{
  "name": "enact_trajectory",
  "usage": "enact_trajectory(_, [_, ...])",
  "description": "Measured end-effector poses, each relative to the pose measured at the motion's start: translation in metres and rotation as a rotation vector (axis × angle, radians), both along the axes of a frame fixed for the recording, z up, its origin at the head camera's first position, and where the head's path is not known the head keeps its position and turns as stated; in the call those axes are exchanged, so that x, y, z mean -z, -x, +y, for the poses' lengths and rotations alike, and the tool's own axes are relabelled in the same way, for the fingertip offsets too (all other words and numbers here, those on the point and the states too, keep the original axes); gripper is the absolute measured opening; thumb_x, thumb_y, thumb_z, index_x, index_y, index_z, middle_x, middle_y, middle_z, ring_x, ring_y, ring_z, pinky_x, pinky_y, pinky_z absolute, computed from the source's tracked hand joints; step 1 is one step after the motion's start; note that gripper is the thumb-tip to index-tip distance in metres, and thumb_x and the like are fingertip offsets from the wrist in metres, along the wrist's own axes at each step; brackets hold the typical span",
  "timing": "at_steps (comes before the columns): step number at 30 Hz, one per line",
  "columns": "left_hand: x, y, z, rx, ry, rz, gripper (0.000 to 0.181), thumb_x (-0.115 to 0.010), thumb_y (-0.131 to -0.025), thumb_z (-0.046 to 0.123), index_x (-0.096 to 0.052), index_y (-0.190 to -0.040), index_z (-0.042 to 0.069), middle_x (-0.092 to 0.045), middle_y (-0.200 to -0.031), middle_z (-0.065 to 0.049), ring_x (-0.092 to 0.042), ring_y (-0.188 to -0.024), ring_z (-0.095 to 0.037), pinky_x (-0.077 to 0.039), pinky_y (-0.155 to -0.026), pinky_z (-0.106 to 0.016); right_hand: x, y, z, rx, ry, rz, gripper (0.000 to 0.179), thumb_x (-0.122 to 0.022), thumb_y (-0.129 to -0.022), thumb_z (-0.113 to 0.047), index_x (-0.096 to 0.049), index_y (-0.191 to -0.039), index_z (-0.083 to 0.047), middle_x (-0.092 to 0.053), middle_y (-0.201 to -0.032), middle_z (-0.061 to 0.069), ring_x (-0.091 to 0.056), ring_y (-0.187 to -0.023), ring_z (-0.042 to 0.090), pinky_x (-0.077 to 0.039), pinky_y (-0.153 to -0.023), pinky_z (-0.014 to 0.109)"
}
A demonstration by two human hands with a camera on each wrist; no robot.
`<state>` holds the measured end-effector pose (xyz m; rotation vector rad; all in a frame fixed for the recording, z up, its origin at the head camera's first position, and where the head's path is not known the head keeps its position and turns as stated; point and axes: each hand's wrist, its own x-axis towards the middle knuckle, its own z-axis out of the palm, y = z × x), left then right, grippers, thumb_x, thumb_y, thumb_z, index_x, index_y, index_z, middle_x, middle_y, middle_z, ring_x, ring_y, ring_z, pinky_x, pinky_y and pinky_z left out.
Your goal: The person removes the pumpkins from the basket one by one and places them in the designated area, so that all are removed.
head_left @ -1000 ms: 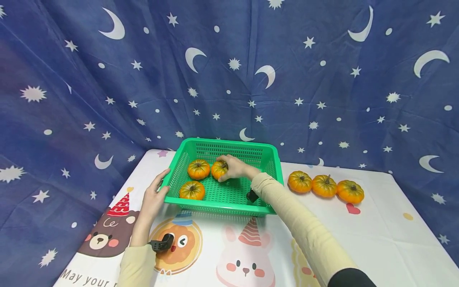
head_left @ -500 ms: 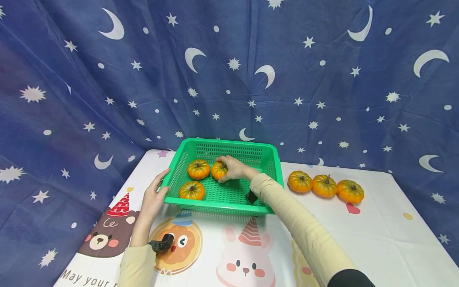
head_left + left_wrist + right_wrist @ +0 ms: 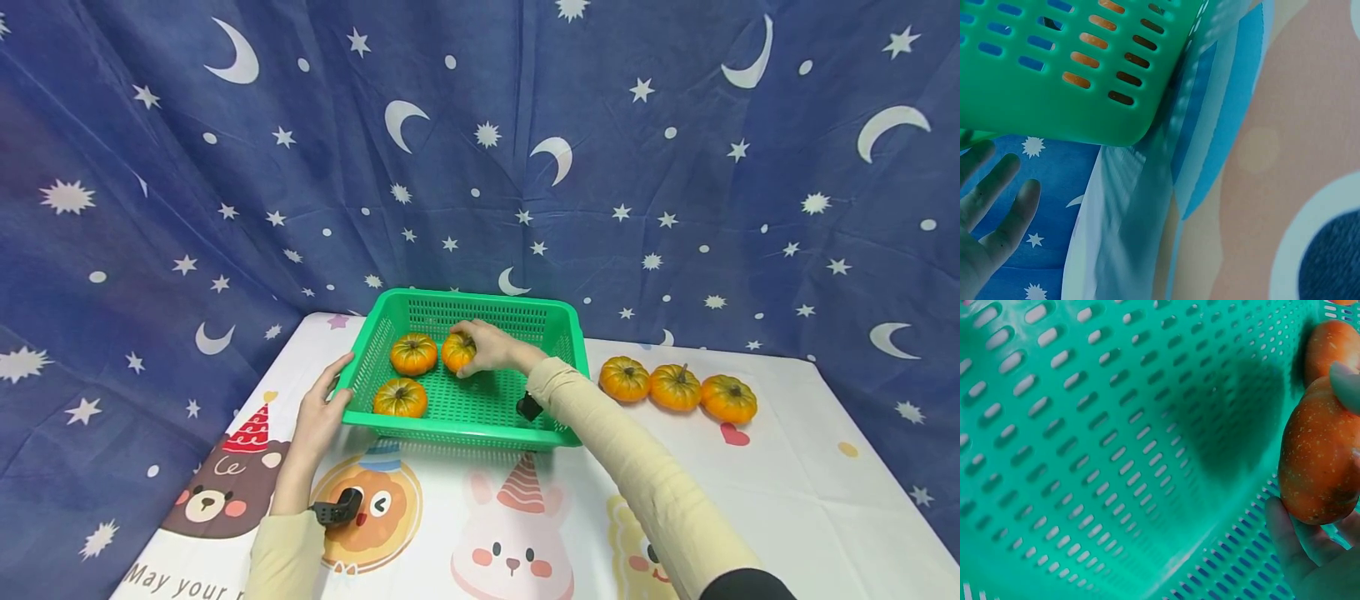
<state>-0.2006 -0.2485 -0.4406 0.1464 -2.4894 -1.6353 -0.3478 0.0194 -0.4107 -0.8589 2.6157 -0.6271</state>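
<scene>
Inside the green basket [image 3: 465,430], my right hand [image 3: 492,347] grips a pumpkin [image 3: 455,354]; my left hand [image 3: 318,413] is spread outside. Loosening could drop it.

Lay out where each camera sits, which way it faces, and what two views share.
Head: worn on the head, facing forward and down at the green basket, row of three pumpkins, tablecloth and starry curtain; left hand, right hand and cream sleeves show.
Left wrist: worn there, facing the green basket's outer corner; fingers show at the left edge.
Right wrist: worn there, facing into the green basket and at the gripped pumpkin; part of the right hand shows at the right edge.
Shared: head and right-wrist views both show the gripped pumpkin and right hand.
</scene>
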Motion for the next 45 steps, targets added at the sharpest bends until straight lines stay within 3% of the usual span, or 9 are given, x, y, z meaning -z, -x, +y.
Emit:
enact_trajectory(8, [-0.001, -0.001, 0.002, 0.004, -0.008, -0.001, 0.055, -0.045, -0.095, 0.014, -0.038, -0.148, 0.028, -0.041, -0.151, -0.013, -0.043, -0.132, -0.030, -0.036, -0.099, -0.043, -0.017, -0.002, 0.004, -0.024, -0.024, 0.028, 0.083, -0.079, -0.078, -0.027, -0.036, -0.148, -0.016, -0.041, -0.144, 0.012, -0.046, -0.126, 0.028, -0.042, -0.102, 0.046])
enact_trajectory(15, [0.000, 0.000, 0.001, -0.004, 0.003, -0.019, 0.056, -0.045, -0.096, 0.015, -0.037, -0.148, 0.030, -0.043, -0.150, -0.012, -0.047, -0.127, -0.027, -0.038, -0.093, -0.034, -0.034, -0.008, 0.007, -0.031, -0.020, 0.048, 0.081, -0.079, -0.078, -0.029, -0.037, -0.146, -0.020, -0.043, -0.140, 0.010, -0.049, -0.121, 0.026, -0.044, -0.099, 0.044])
enact_trajectory(21, [0.000, 0.001, 0.002, -0.002, 0.002, -0.022, 0.055, -0.044, -0.096, 0.015, -0.036, -0.148, 0.030, -0.042, -0.150, -0.012, -0.046, -0.127, -0.027, -0.038, -0.093, -0.034, -0.047, -0.012, 0.016, -0.038, -0.005, 0.061, 0.081, -0.078, -0.078, -0.030, -0.037, -0.146, -0.020, -0.042, -0.142, 0.010, -0.049, -0.119, 0.025, -0.045, -0.097, 0.043])
enact_trajectory(30, [-0.002, 0.000, 0.003, -0.003, 0.003, -0.025, 0.056, -0.045, -0.095, 0.014, -0.037, -0.148, 0.030, -0.041, -0.152, -0.012, -0.048, -0.125, -0.028, -0.039, -0.081, -0.015, -0.064, -0.020, 0.035, -0.025, 0.046, 0.082, 0.080, -0.080, -0.076, -0.029, -0.039, -0.145, -0.021, -0.047, -0.134, 0.008, -0.053, -0.111, 0.023, -0.047, -0.092, 0.039])
enact_trajectory(45, [-0.002, 0.000, 0.003, -0.008, -0.012, -0.032, 0.056, -0.044, -0.095, 0.014, -0.037, -0.148, 0.030, -0.042, -0.151, -0.012, -0.048, -0.124, -0.027, -0.039, -0.080, -0.014, -0.084, -0.044, 0.065, -0.029, 0.097, 0.175, 0.080, -0.081, -0.074, -0.026, -0.042, -0.143, -0.019, -0.045, -0.139, 0.009, -0.052, -0.115, 0.026, -0.049, -0.091, 0.042])
